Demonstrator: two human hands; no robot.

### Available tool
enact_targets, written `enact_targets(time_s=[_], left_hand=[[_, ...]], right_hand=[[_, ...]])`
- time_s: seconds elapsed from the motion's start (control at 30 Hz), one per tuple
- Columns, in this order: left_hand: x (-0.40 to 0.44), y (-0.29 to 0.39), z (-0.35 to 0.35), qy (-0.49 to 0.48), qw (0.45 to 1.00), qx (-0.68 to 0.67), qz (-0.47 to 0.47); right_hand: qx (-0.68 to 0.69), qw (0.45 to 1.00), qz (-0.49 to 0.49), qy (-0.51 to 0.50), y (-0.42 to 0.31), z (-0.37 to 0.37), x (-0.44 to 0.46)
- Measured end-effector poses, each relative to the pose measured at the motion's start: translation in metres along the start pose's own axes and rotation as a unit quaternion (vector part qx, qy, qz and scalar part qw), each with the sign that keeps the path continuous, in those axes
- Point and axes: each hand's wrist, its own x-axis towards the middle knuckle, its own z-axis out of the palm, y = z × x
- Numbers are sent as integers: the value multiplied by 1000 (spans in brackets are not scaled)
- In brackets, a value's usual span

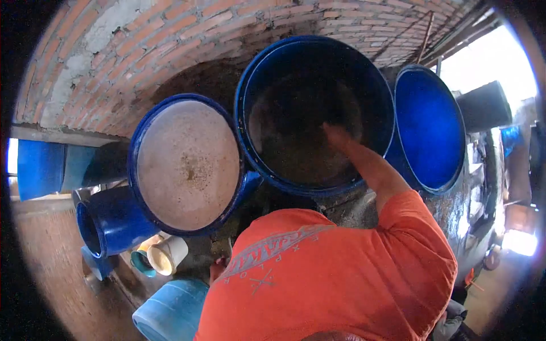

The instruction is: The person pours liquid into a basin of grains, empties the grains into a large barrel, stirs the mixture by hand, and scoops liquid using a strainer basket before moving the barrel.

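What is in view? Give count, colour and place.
Middle barrel: one, blue, centre.
Outer barrels: two, blue, either side.
Small barrel: one, blue, lower left.
Drum: one, light blue, bottom left.
Far containers: several, bluish, left edge.
Dark container: one, grey, upper right.
Pail: one, cream, lower left.
Basin: one, green, beside Pail.
Wall: one, brick-red, top.
Stick: one, brown, upper right.
Clutter: uncountable, mixed, right edge.
Shirt: one, orange-red, bottom centre.
Left fingers: one hand, beside Shirt.
Right fingers: one hand, over Middle barrel.
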Motion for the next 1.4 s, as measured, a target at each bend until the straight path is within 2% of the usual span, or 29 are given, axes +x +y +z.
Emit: enact_targets(time_s=[0.07, 0.13, 0.2, 0.27, 0.3, 0.33, 0.37, 0.4, 0.43, 0.5, 0.57, 0.67, 0.73, 0.77, 0.83, 0.9, 0.97, 1.07, 1.13, 1.17, 1.23, 1.3, 1.33, 1.37, 1.4], left_hand=[[17, -2, -13, 7, 990, 136, 17], [41, 4, -22, 22, 964, 263, 39], [57, 24, -35, 54, 966, 251, 26], [71, 21, -48, 92, 967, 236, 12], [78, 12, -57, 117, 917, 336, 179], [84, -5, -62, 136, 830, 423, 337], [91, -23, -63, 134, 836, 412, 337], [99, -40, -61, 129, 887, 363, 254], [99, -44, -55, 118, 928, 311, 168], [80, -37, -28, 121, 979, 150, 70], [52, -21, -8, 119, 992, 38, -16], [28, -78, -1, -1, 996, 55, -69], [28, -98, -8, -69, 990, 90, -85], [38, -107, -14, -96, 985, 110, -89], [61, -94, -26, -133, 977, 149, -74], [96, -73, -34, -158, 968, 191, -39], [134, -34, -37, -170, 958, 229, 12], [174, 42, -20, -172, 948, 251, 90], [180, 90, 1, -178, 940, 258, 132], [181, 107, 14, -187, 935, 262, 148], [169, 134, 40, -214, 921, 275, 175], [153, 150, 68, -243, 902, 301, 194], [142, 164, 92, -264, 885, 322, 210], [134, 168, 110, -278, 872, 340, 216], [123, 171, 127, -293, 859, 361, 217]], right_hand=[[132, 989, 70, -12, 5, -25, 17], [-18, 1000, -2, -6, -84, -105, -4], [-111, 967, -126, 192, -108, -96, 21], [-134, 967, -107, 189, -165, -140, 5], [-149, 968, -87, 183, -193, -165, -5], [-159, 966, -90, 181, -209, -176, -16], [-175, 959, -91, 202, -220, -185, -29], [-191, 952, -90, 223, -231, -192, -44], [-228, 951, -64, 197, -246, -197, -61], [-266, 947, -49, 174, -256, -185, -91], [-299, 942, -27, 152, -252, -168, -125], [-348, 921, -28, 170, -230, -154, -171], [-329, 892, -101, 294, -226, -158, -204], [-327, 892, -82, 300, -230, -162, -218], [-362, 877, 9, 316, -240, -178, -244], [-347, 867, 54, 353, -244, -200, -267], [-333, 850, 98, 397, -244, -224, -292], [-242, 825, 156, 486, -233, -243, -343], [-177, 806, 302, 477, -217, -246, -383], [-172, 798, 313, 485, -204, -239, -404], [-110, 753, 365, 536, -163, -209, -452], [-55, 749, 401, 524, -130, -165, -513], [-54, 729, 396, 556, -47, -73, -566], [-24, 714, 451, 535, -65, -48, -596], [4, 692, 451, 564, -42, -1, -623]])
